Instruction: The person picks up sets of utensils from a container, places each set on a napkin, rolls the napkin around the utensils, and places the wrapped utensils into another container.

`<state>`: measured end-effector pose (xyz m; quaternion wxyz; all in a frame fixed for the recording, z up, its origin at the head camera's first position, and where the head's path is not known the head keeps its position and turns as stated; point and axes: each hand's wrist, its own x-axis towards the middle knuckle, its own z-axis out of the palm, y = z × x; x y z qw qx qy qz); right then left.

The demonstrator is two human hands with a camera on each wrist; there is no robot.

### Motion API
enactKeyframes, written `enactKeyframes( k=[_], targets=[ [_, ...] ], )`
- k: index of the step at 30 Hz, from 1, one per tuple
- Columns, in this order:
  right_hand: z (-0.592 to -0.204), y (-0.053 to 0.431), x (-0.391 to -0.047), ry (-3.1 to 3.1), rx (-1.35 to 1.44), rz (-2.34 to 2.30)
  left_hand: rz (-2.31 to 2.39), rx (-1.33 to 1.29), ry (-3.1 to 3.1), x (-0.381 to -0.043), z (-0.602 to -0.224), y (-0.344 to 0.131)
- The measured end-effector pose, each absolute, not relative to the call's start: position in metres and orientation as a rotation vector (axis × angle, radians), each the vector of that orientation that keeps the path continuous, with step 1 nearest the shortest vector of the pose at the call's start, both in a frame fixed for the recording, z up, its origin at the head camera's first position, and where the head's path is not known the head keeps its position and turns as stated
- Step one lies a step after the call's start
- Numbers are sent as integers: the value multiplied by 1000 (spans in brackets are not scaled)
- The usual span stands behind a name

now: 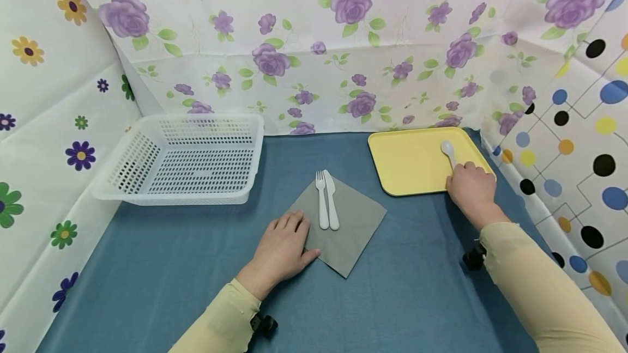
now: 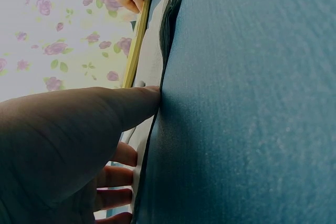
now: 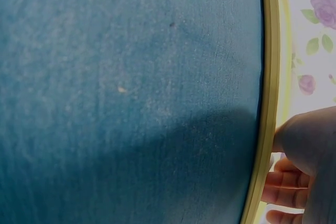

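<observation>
One spoon [image 1: 447, 147], likely light, stiff and best taken by the handle [image 1: 452, 162], seems pinched in the right hand [image 1: 472, 190], the left hand [image 1: 278, 247] resting, fingers apart, on a napkin [image 1: 354, 217]

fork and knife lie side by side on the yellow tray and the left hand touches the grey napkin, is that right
Not quite: the fork and knife lie side by side on the grey napkin, not the yellow tray, as the head view shows. The left hand does touch the napkin.
</observation>
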<state>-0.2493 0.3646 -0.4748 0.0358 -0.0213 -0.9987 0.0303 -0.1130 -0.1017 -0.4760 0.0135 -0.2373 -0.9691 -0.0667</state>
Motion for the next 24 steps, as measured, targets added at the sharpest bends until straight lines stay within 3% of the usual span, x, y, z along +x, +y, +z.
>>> enactKeyframes(
  k=[24],
  targets=[
    [-474, 367, -251, -3067, -55, 141, -201, -730, -3024, -114, -477, -102]
  ],
)
